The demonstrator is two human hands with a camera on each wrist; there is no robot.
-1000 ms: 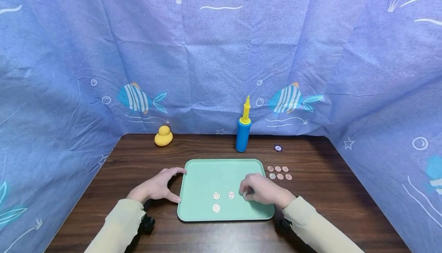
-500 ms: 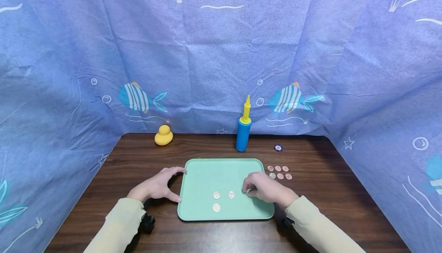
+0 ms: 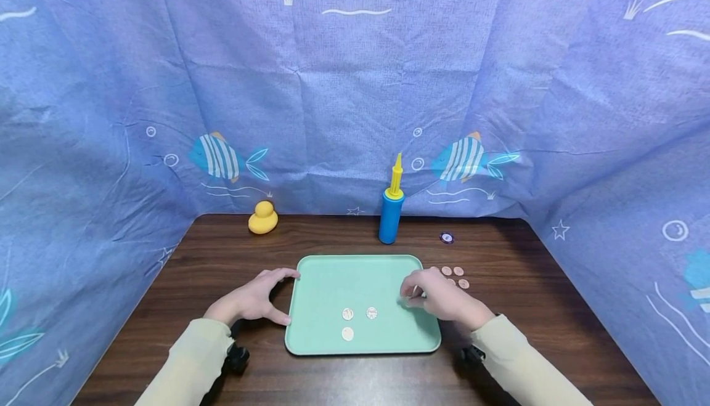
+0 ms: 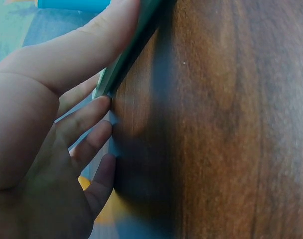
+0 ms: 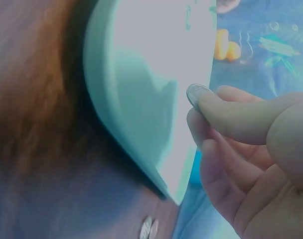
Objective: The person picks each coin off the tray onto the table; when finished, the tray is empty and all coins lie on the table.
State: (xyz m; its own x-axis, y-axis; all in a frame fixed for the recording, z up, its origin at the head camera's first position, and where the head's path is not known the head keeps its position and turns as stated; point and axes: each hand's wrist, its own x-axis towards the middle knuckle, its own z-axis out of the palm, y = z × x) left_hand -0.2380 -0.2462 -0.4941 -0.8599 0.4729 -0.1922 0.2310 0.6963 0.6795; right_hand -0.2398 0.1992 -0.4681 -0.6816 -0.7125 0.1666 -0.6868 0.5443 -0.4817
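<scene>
**Coin pinched above the tray's right side**

A silver coin (image 5: 199,93) is pinched between thumb and fingertips of the right hand (image 3: 438,298), and it is held just above the right part of the green tray (image 3: 333,283), edge-on in the right wrist view. The fingers are curled tightly around it; the coin itself is hardly seen from the head camera, hidden behind the knuckles. The tray's left rim is gripped by the left hand (image 3: 252,300), thumb at the near corner and index finger laid along the far edge, the remaining fingers pressed to the tabletop (image 3: 222,252). Three silver coins (image 3: 347,314) are seen lying inside the tray, well left of the raised one. Copper coins (image 3: 458,271) are spread on the tabletop just beyond the right hand, partly covered by it.

Compared with a second ago, the right hand is found shifted right and toward the far rim, off the tray floor; the coin has been lifted with it. The left hand's grip is unchanged, and the three tray coins are left where they were.
</scene>
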